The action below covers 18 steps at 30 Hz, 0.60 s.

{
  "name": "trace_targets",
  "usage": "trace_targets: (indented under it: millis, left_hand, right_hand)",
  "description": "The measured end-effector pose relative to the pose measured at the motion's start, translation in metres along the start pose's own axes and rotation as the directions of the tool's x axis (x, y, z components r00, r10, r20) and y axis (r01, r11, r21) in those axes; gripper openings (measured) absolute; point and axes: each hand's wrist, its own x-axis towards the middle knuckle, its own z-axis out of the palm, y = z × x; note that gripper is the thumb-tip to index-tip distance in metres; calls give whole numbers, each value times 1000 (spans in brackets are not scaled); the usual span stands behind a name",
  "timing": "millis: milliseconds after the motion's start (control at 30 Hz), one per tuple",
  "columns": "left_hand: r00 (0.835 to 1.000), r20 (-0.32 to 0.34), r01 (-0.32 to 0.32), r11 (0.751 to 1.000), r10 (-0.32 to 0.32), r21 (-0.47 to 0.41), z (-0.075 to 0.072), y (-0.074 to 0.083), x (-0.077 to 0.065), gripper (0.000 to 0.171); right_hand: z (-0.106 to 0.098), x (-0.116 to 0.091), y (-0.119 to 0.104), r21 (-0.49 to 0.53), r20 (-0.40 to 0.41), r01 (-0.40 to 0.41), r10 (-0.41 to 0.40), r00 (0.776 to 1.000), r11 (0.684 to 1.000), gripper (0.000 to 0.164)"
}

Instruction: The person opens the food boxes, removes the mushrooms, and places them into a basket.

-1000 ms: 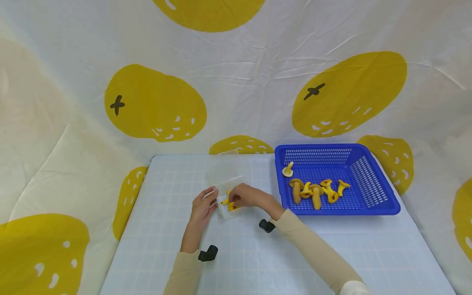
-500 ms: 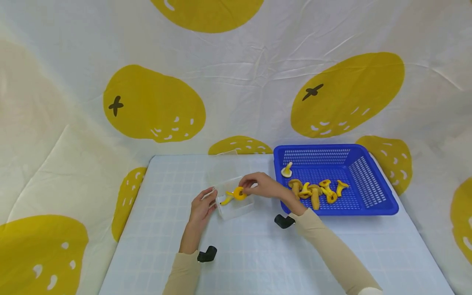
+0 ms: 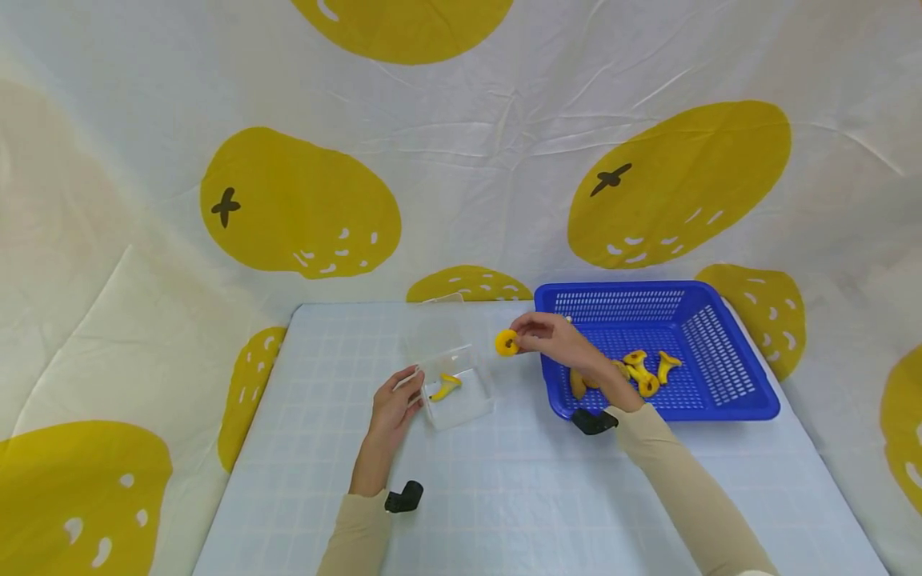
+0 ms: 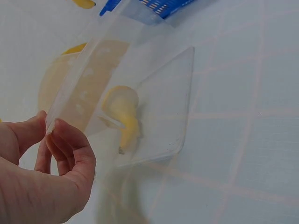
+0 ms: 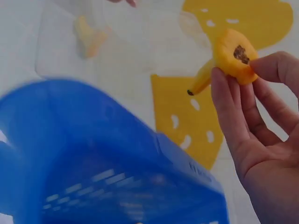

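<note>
Between thumb and fingers my right hand (image 3: 551, 338) pinches a yellow mushroom (image 5: 231, 56), its dark-centred cap facing up and its thin stem pointing away in the right wrist view. That hand hovers over the left rim of the blue basket (image 3: 745, 352). My left hand (image 3: 392, 404) pinches the left edge of a clear plastic box (image 3: 461, 414), whose lid is tipped back behind it. Inside the box lies another yellow mushroom (image 3: 444, 387), also visible through the plastic in the left wrist view (image 4: 124, 112).
Several yellow and brownish mushrooms (image 3: 641, 372) lie in the basket, some hidden behind my right hand and forearm. A pale checked cloth (image 3: 490, 496) covers the table. Behind it hangs a white curtain (image 3: 468, 200) printed with large yellow fruit.
My right hand has lifted the yellow mushroom out of the clear box and carried it right, to the basket's edge. My left hand has stayed on the box.
</note>
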Motion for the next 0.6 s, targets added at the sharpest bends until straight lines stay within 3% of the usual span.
trace_targets:
  millis: [267, 600]
  left_hand:
    - [1000, 7, -6, 1000, 6, -2, 0, 0, 0, 44]
    - [1000, 7, -5, 1000, 5, -11, 0, 0, 1, 44]
  right_hand:
    - [-35, -12, 15, 98, -133, 3, 10, 991, 995, 30]
    - [-70, -25, 33, 96, -271, -21, 46, 961, 995, 38]
